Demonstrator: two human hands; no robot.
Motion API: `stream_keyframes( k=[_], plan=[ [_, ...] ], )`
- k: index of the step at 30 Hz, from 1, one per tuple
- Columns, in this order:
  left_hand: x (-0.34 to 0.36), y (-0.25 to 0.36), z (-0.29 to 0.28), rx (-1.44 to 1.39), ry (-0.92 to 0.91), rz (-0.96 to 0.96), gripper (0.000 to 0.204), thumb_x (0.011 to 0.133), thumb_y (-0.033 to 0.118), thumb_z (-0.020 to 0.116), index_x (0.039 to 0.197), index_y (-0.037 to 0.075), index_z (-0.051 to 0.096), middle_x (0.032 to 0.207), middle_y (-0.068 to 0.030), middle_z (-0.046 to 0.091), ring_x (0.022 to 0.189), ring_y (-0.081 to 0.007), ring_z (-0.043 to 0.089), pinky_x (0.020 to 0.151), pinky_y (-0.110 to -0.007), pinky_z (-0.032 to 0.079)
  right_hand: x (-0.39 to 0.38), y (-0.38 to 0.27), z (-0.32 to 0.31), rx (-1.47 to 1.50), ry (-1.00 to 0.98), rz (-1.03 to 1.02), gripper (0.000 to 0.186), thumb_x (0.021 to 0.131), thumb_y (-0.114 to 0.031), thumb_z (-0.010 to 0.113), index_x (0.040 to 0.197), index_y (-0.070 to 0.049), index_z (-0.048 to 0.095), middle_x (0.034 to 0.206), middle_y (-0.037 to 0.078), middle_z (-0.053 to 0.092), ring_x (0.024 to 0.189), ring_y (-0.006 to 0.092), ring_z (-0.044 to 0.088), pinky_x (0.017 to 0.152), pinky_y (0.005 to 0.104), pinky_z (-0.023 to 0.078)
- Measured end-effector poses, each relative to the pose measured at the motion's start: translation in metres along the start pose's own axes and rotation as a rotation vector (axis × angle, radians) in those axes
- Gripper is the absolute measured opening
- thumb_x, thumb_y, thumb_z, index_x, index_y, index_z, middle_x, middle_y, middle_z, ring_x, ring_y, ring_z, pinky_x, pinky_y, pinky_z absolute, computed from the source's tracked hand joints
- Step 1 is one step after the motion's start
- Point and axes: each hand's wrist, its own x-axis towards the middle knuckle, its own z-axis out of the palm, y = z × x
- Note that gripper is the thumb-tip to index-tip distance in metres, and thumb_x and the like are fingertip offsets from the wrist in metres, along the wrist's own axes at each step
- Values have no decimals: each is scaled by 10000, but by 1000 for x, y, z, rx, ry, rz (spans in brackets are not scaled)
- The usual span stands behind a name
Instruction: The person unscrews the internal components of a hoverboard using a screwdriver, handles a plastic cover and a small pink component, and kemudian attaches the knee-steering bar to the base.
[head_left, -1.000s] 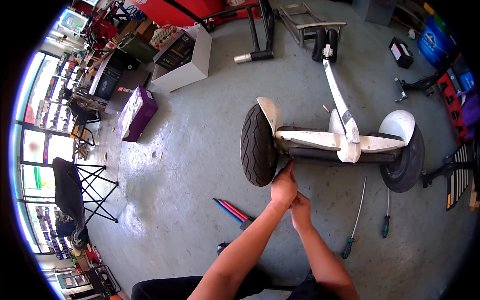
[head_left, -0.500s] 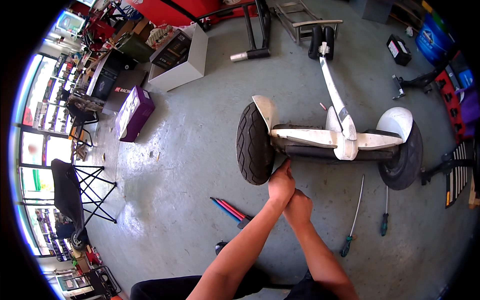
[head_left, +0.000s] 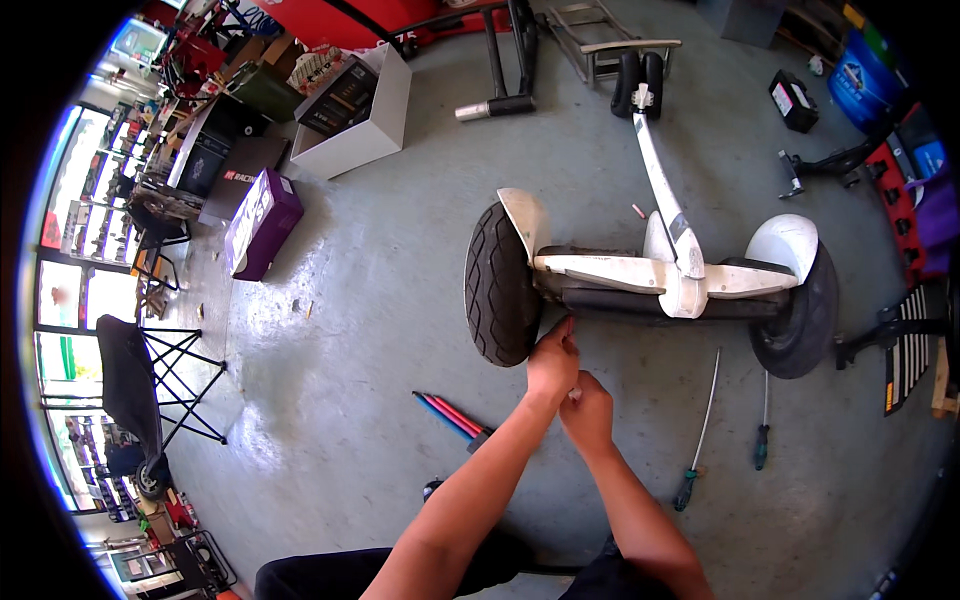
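A white self-balancing scooter (head_left: pixel 600 270) with black tyres lies on the floor in front of me, its steering bar pointing away. My left hand (head_left: pixel 553 362) is closed at the underside of the scooter, just right of the left tyre (head_left: pixel 500 300). Its fingertips are pressed together near the black lower edge, and what they grip is hidden. Right below it, my right hand (head_left: pixel 590 412) is curled into a fist by the left wrist. A small pale bit shows at its thumb side, too small to name.
Two green-handled screwdrivers (head_left: pixel 686 488) (head_left: pixel 762 448) lie to the right. Blue and red rods in a dark holder (head_left: pixel 478 440) lie to the left. Farther off are a purple box (head_left: pixel 268 225), a white carton (head_left: pixel 350 150), a folding stool (head_left: pixel 135 390) and a black battery-like block (head_left: pixel 795 100).
My right hand has drawn slightly down and away from the left, and a pale bit now shows at it. My left hand stays at the scooter. The whole view has shifted a little.
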Motion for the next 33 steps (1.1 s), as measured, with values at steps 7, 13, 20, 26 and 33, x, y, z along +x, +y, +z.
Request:
stream_keyframes(
  k=[7, 13, 20, 26, 33],
  plan=[
    [-4, -30, -8, -466, -318, -224, 270, 1083, 220, 506, 1219, 53, 670, 983, -59, 709, 715, -159, 595, 704, -328, 513, -5, 8, 10, 193, -5, 248, 228, 1052, -131, 497, 920, -2, 630, 751, 127, 651, 592, 256, 644, 551, 381, 505],
    [-6, -22, -36, -1026, -635, -442, 244, 1079, 264, 550, 1077, 44, 657, 1131, -80, 677, 922, -163, 602, 803, -324, 495, -5, 26, 13, 730, -126, 601, 261, 1080, -224, 503, 931, -41, 614, 785, 69, 637, 589, 179, 600, 531, 341, 488],
    [-4, -52, -17, -926, -477, -299, 225, 1055, 259, 601, 1058, 45, 671, 1056, -51, 677, 974, -150, 603, 887, -314, 469, 0, 2, 1, -291, 71, -36, 285, 1010, -284, 621, 870, -36, 632, 810, 138, 692, 651, 320, 678, 573, 437, 539],
    [-5, -43, -17, -885, -418, -267, 243, 1043, 274, 624, 1056, 42, 695, 1013, -35, 688, 950, -130, 595, 876, -299, 466, 10, 8, 0, -370, 48, 18, 284, 947, -253, 680, 754, -47, 648, 748, 188, 688, 646, 412, 666, 575, 509, 522],
    [-6, -43, -13, -796, -358, -266, 259, 1041, 276, 628, 1048, 30, 708, 1001, -30, 706, 917, -113, 583, 846, -289, 453, 7, -6, -7, -452, -88, 12, 251, 951, -226, 638, 774, -48, 653, 751, 177, 704, 648, 362, 705, 594, 472, 567]
  ],
)
